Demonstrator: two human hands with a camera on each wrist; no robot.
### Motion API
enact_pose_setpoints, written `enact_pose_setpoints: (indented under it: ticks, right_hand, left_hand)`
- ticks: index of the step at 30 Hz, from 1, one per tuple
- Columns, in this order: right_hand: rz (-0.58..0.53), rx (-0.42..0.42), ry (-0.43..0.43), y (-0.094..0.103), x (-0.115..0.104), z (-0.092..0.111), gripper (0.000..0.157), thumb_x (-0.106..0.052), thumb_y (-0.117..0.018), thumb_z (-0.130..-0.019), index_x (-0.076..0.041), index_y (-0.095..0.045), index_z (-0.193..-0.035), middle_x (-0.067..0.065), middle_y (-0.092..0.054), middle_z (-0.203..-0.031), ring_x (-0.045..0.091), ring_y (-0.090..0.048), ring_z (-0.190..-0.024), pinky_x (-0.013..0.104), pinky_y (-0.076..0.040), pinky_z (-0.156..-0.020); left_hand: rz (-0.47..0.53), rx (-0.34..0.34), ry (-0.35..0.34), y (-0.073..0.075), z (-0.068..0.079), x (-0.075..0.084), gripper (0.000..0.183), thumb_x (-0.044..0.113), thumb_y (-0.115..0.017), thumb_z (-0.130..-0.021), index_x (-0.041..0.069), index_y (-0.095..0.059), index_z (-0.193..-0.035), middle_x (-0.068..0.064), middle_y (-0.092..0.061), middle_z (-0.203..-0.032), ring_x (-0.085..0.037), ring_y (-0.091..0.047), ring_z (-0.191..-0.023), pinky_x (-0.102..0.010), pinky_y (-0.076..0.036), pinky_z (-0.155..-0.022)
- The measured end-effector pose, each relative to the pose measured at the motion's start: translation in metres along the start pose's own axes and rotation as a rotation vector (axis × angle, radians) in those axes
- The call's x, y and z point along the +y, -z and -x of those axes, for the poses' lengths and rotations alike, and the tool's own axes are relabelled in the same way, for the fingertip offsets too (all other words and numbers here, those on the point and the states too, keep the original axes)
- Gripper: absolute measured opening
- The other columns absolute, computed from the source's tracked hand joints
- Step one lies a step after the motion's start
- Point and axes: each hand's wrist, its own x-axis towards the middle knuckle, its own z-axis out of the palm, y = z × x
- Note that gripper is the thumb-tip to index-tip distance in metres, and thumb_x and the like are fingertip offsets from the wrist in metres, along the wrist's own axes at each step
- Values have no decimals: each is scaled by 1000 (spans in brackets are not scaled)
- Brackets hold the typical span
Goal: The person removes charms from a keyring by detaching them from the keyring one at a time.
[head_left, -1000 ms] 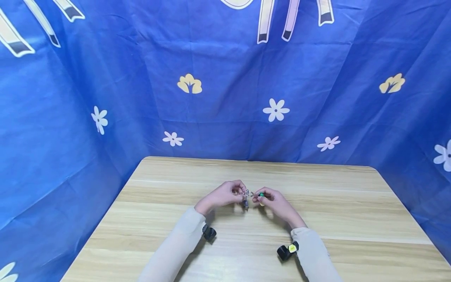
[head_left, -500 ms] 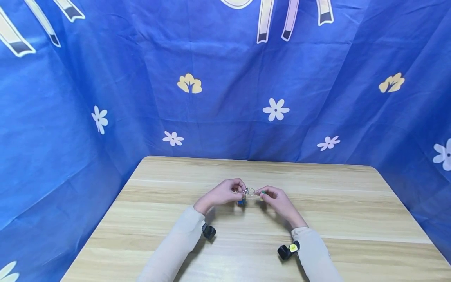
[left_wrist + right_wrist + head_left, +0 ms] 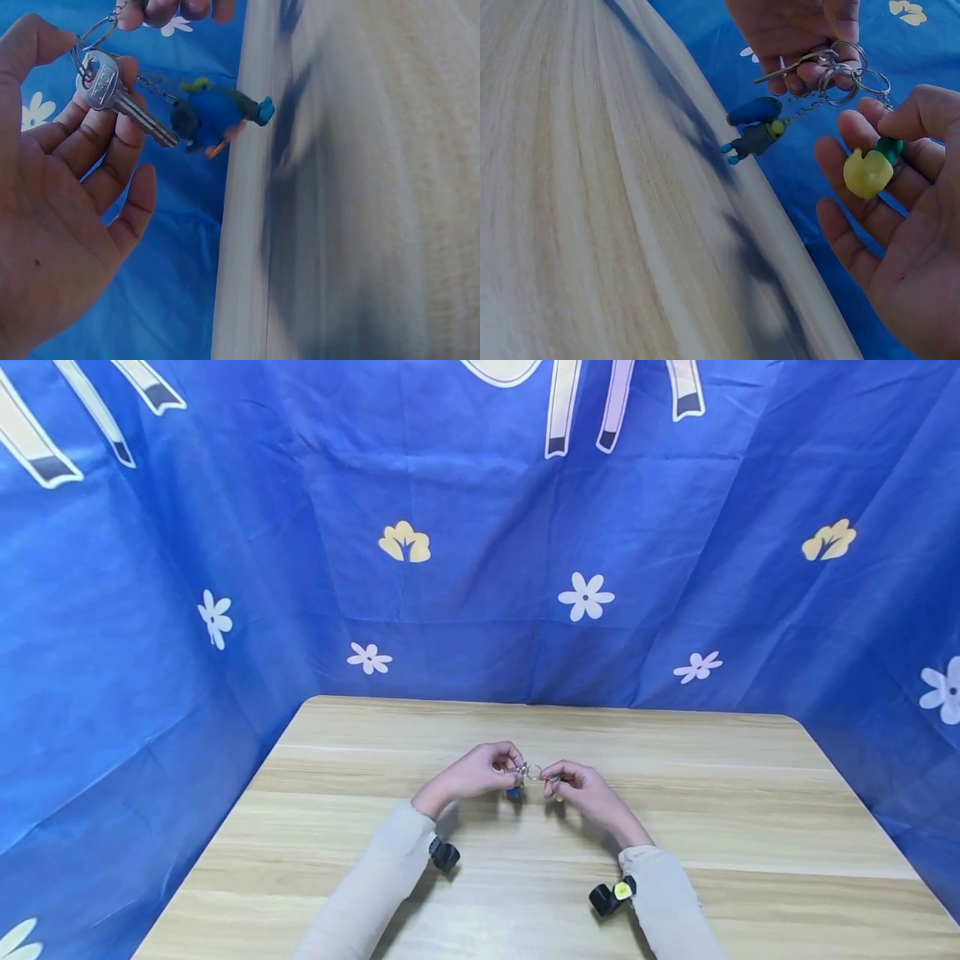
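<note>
In the head view my left hand (image 3: 476, 772) and right hand (image 3: 591, 792) face each other above the table, joined by linked metal rings (image 3: 533, 772). The left thumb and fingers pinch the key ring near a silver key (image 3: 105, 86), whose blade points away from the palm. A blue figurine charm (image 3: 756, 114) dangles from a short chain below the rings. Between my right thumb and fingers is the chain end of a yellow and green keychain charm (image 3: 868, 174). One ring (image 3: 871, 81) stretches toward that chain. Exactly how the rings interlock is hard to make out.
A light wood-grain table (image 3: 375, 735) lies beneath both hands. Blue cloth (image 3: 480, 568) with printed flowers encloses its back and sides. Small black cameras sit on the left wrist (image 3: 444, 855) and right wrist (image 3: 606, 900).
My right hand first drew slightly away, then shifted its grip on the charm. A ring between the hands shows more clearly now. The blue figurine has swung leftward; the left hand barely moved.
</note>
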Motion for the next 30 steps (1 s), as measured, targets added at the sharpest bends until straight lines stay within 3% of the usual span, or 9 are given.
enact_pose_setpoints:
  ticks: [2, 9, 15, 20, 25, 30]
  right_hand:
    - [4, -21, 2, -1, 0, 0, 26, -7, -52, -94, 7, -59, -115, 26, -66, -95, 10, -64, -86, 25, -50, -83]
    - [-21, -60, 13, -4, -2, -2, 27, -8, -52, -95, 10, -57, -115, 20, -65, -92, 8, -62, -82, 23, -52, -79]
    - [3, -12, -23, -8, -8, -3, 23, -15, -54, -97, 5, -61, -108, 25, -61, -86, 9, -58, -73, 21, -49, -72]
    - [-27, 14, -20, -10, -9, -4, 22, -13, -52, -98, 7, -60, -107, 33, -60, -91, 14, -59, -75, 20, -49, -71]
    - [-37, 52, -36, -11, -11, -4, 22, -15, -52, -99, 5, -60, -105, 28, -62, -96, 14, -60, -79, 20, -49, -74]
    - [-50, 101, -56, -13, -13, -5, 23, -16, -53, -98, 4, -61, -106, 23, -62, -94, 14, -59, -74, 20, -49, -67]
  left_hand:
    - [7, 4, 1, -1, -2, -6, 23, 14, -66, -81, 5, -60, -101, -2, -64, -87, -10, -57, -77, -23, -48, -75]
    - [10, -16, -8, -4, -2, -2, 23, 13, -64, -79, 4, -61, -100, -4, -64, -87, -11, -56, -77, -23, -48, -72]
    - [4, -14, -14, -7, -1, -3, 23, 9, -63, -79, 1, -60, -101, -4, -64, -88, -9, -54, -76, -20, -45, -72]
    - [16, -29, -10, -6, -2, -3, 23, 6, -62, -80, -5, -59, -101, -7, -63, -86, -13, -54, -76, -19, -45, -69]
    - [28, -30, -1, -6, -3, -6, 22, 8, -63, -82, -3, -59, -101, -4, -62, -86, -13, -54, -76, -19, -45, -68]
    - [42, -17, -7, -6, -2, -8, 22, 14, -65, -83, 2, -60, -101, -2, -63, -86, -9, -55, -75, -20, -45, -70]
